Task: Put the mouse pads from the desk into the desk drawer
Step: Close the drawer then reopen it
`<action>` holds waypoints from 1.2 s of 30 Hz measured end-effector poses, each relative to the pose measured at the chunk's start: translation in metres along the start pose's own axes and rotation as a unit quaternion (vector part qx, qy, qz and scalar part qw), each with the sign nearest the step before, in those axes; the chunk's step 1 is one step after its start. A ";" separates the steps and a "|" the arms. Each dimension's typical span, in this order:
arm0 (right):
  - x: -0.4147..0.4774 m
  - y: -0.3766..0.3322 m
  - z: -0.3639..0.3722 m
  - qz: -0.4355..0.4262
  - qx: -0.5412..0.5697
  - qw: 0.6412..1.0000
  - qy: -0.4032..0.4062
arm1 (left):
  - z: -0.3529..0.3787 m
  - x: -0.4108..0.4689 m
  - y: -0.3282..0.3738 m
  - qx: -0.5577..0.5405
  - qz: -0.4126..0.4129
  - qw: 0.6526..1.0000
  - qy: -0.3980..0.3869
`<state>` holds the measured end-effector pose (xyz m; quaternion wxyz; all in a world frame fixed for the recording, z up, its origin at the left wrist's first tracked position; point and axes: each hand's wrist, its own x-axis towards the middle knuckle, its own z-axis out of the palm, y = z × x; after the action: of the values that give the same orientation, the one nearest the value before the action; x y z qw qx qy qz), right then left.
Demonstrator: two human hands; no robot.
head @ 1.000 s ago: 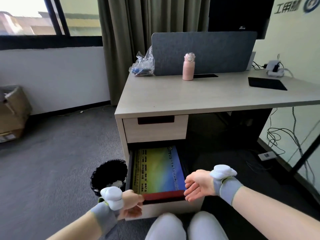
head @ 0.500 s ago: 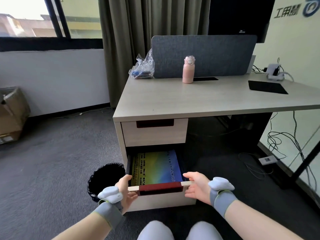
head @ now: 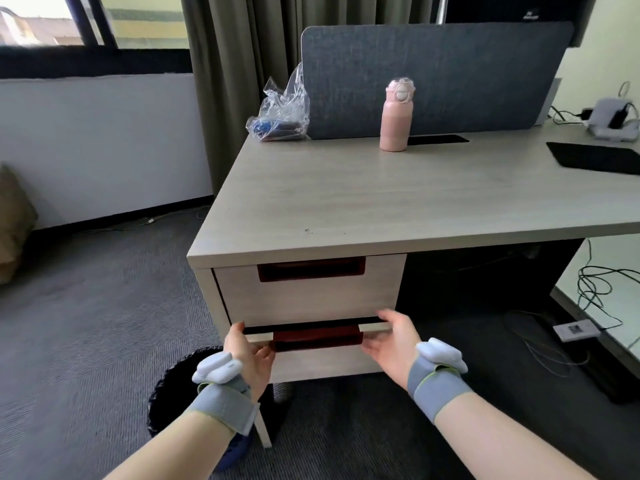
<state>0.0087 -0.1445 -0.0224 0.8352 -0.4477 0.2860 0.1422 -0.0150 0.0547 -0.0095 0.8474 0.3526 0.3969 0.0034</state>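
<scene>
The lower desk drawer (head: 322,363) is pushed almost fully in, leaving only a thin dark gap above its dark red handle (head: 317,337). My left hand (head: 251,355) holds the left end of the drawer front, thumb on its top edge. At the right end my right hand (head: 391,341) grips the same way. The drawer's inside is hidden. One black mouse pad (head: 595,161) lies flat on the desk (head: 381,202) at the far right, well away from both hands.
The upper drawer (head: 311,296) is closed. A pink bottle (head: 394,116), a clear plastic bag (head: 280,116) and a grey divider panel (head: 433,74) stand at the desk's back. A black mesh bin (head: 173,386) sits by my left wrist. Cables (head: 595,289) lie on the floor to the right.
Both hands took hold of the lower drawer front and pushed it in. The colourful pad lying in the drawer is now out of sight. My view has moved closer to the desk.
</scene>
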 end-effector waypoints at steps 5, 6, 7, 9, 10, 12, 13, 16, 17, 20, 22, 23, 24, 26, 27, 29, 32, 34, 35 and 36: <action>0.028 -0.011 0.010 0.006 -0.003 1.000 -0.022 | 0.016 0.022 0.008 -0.081 0.007 0.996 -0.029; 0.033 -0.010 0.012 0.013 -0.009 0.999 -0.030 | 0.018 0.020 0.009 -0.086 0.009 0.996 -0.029; 0.035 -0.007 0.012 0.018 -0.016 0.999 -0.035 | 0.015 0.021 0.008 -0.093 0.010 0.995 -0.035; 0.034 0.002 0.013 0.026 -0.017 0.999 -0.043 | 0.012 0.019 0.015 -0.088 0.007 0.995 -0.051; 0.034 0.005 0.011 0.030 -0.026 0.999 -0.037 | 0.012 0.017 0.016 -0.076 -0.003 0.995 -0.066; 0.027 0.011 0.014 0.025 -0.088 0.996 -0.011 | 0.011 0.012 0.020 -0.038 -0.011 0.997 -0.074; 0.025 0.014 0.014 0.022 -0.129 0.991 0.008 | 0.013 0.010 0.018 -0.009 -0.013 0.998 -0.068; 0.001 -0.001 0.025 -0.007 -0.204 0.978 0.039 | 0.019 -0.012 0.015 0.087 0.003 0.994 -0.061; -0.008 -0.010 0.029 -0.021 -0.202 0.979 0.036 | 0.025 -0.024 0.015 0.098 0.000 0.992 -0.075; -0.033 -0.037 0.051 -0.054 -0.106 0.993 -0.014 | 0.047 -0.050 0.025 0.086 -0.013 0.988 -0.128; -0.051 -0.053 0.065 -0.058 -0.051 0.996 -0.055 | 0.062 -0.065 0.033 0.060 -0.001 0.988 -0.145; -0.056 -0.059 0.070 -0.055 -0.029 0.995 -0.072 | 0.069 -0.072 0.036 0.050 0.002 0.986 -0.156; -0.062 -0.062 0.074 -0.044 -0.009 0.995 -0.089 | 0.072 -0.076 0.038 0.042 0.003 0.986 -0.161; -0.068 -0.063 0.077 -0.021 0.039 0.993 -0.111 | 0.074 -0.080 0.040 0.023 0.005 0.987 -0.159; -0.068 -0.060 0.078 -0.008 0.059 0.991 -0.120 | 0.072 -0.078 0.041 0.011 0.001 0.987 -0.158; -0.073 -0.057 0.077 -0.001 0.086 0.987 -0.133 | 0.069 -0.082 0.044 -0.014 -0.005 0.988 -0.154; -0.094 -0.054 0.073 0.002 0.083 0.987 -0.138 | 0.060 -0.096 0.040 0.002 -0.004 0.989 -0.151; -0.120 -0.056 0.066 0.006 0.070 0.989 -0.128 | 0.051 -0.117 0.036 0.013 -0.003 0.991 -0.132; -0.121 -0.056 0.065 0.013 0.056 0.991 -0.123 | 0.048 -0.117 0.033 0.024 -0.005 0.991 -0.129; -0.139 -0.054 0.060 0.018 0.034 0.992 -0.118 | 0.038 -0.132 0.030 0.034 -0.010 0.991 -0.130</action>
<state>-0.0543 -0.1228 0.1237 0.8750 -0.3939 0.1986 0.1994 -0.0713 0.0166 0.1133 0.8793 0.3744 0.2873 -0.0645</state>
